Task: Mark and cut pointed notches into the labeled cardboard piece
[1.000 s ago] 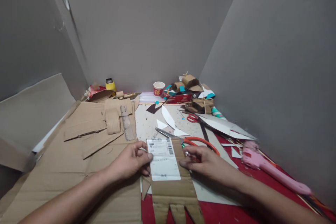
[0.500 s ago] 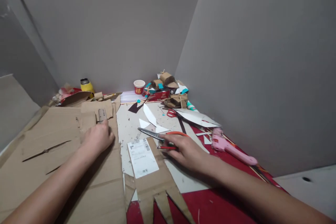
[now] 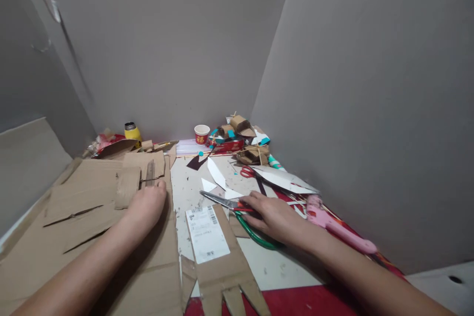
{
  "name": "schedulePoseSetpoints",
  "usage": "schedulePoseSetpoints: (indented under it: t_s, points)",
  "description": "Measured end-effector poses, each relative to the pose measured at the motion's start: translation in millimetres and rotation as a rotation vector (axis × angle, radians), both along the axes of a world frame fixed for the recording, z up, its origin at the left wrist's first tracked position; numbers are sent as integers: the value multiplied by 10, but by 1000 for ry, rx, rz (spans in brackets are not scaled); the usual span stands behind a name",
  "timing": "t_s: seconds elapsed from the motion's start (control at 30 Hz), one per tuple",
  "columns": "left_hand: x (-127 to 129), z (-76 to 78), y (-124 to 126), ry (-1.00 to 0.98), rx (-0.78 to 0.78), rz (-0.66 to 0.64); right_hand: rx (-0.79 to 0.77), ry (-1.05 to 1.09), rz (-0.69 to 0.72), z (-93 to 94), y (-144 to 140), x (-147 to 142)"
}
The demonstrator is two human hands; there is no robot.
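Note:
On the large cardboard sheet (image 3: 148, 266), my left hand (image 3: 148, 202) is closed, its fingers at the near end of a narrow see-through ruler (image 3: 150, 172). Cut cardboard pieces (image 3: 128, 187) lie beside it. My right hand (image 3: 272, 215) has its fingers closed over the handles of scissors (image 3: 218, 199) with red and green grips. Their metal blades point left, partly apart, above the light board. Just below the blades is a cardboard strip with a white shipping label (image 3: 207, 237), its near end cut into points. White paper scraps (image 3: 217, 173) lie beyond the blades.
A pink glue gun (image 3: 340, 234) and red-handled scissors (image 3: 247, 172) under white sheet pieces lie to the right. A red-and-white paper cup (image 3: 202, 134), a yellow bottle (image 3: 132, 132) and small cardboard models (image 3: 240, 126) stand along the back. Grey walls enclose the back and right.
The view has shifted, so things sit lower and slightly right. In my right hand the scissors have turned, and the green grip now shows below the fingers. My left hand stays at the ruler.

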State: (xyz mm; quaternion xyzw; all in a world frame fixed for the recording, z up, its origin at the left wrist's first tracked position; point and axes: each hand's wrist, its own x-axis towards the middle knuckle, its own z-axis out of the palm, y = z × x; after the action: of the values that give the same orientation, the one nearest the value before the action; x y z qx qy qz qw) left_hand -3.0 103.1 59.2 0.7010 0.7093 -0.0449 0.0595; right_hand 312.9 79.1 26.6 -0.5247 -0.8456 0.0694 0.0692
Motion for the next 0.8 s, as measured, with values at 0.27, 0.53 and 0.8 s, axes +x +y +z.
schedulePoseSetpoints:
  t_s: [0.27,0.53,0.8]
  points:
    - [-472,29,-27,-418,69,66,-38,-35,23,-16,14,94]
    - [-521,21,-268,-1184,-80,119,-75,80,45,-19,34,208]
    - [-137,-105,-479,-1551,-241,129,-102,-44,-177,29,266,470]
